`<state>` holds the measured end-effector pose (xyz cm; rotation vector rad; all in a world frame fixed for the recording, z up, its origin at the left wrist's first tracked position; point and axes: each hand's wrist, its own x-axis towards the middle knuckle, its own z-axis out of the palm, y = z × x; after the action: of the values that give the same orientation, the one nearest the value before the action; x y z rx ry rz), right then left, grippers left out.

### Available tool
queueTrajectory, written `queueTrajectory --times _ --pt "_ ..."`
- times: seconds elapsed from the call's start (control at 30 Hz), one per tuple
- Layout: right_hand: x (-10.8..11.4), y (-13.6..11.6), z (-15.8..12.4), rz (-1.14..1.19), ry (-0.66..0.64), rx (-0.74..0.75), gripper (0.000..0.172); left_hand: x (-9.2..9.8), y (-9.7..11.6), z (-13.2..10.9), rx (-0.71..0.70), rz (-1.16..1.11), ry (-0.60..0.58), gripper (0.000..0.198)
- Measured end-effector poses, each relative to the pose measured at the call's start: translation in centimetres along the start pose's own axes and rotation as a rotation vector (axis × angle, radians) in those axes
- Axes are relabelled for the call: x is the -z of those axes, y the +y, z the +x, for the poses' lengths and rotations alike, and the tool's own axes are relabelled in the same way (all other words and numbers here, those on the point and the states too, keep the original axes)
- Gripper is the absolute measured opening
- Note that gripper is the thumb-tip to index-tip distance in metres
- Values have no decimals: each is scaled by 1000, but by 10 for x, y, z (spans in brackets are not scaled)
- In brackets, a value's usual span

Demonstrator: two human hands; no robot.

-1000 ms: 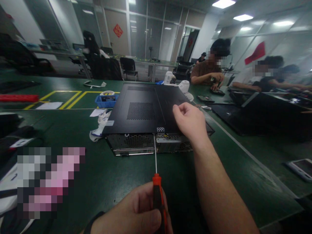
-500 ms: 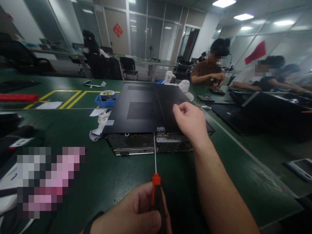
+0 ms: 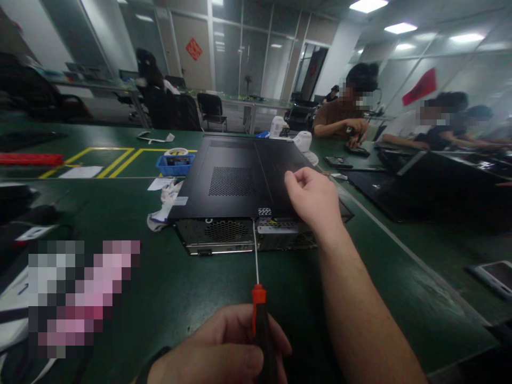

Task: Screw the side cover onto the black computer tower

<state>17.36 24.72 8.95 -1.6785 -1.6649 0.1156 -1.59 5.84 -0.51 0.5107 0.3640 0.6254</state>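
Note:
A black desktop computer case (image 3: 236,154) lies flat on the green table, its rear panel facing me. My left hand (image 3: 228,341) is wrapped round the dark handle of a screwdriver (image 3: 260,296) with an orange collar. Its long thin shaft points away from me, and the tip meets the top edge of the rear panel, near the middle. My right hand (image 3: 314,197) rests on the right part of the case's top cover, fingers curled in and thumb against them. Whatever lies inside those fingers, if anything, is hidden.
Left of the case are a blue bin (image 3: 175,165) with small parts and a crumpled white cloth (image 3: 166,205). White devices (image 3: 303,141) stand behind it. A phone-like device (image 3: 494,277) lies at the right. Several people work across the table beside dark panels (image 3: 440,184).
The screwdriver handle has shifted slightly to the right, and my left hand's fingers have loosened and spread a little around it. My right hand and the case stay put.

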Motion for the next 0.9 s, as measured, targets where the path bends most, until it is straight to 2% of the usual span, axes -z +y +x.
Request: queueTrajectory --times 0.37,0.9 --pt "0 1 0 14 10 8 35 8 -10 7 -88 91 29 42" --pt "1 -1 -1 -4 6 -2 35 0 -2 1 -9 -24 8 37"
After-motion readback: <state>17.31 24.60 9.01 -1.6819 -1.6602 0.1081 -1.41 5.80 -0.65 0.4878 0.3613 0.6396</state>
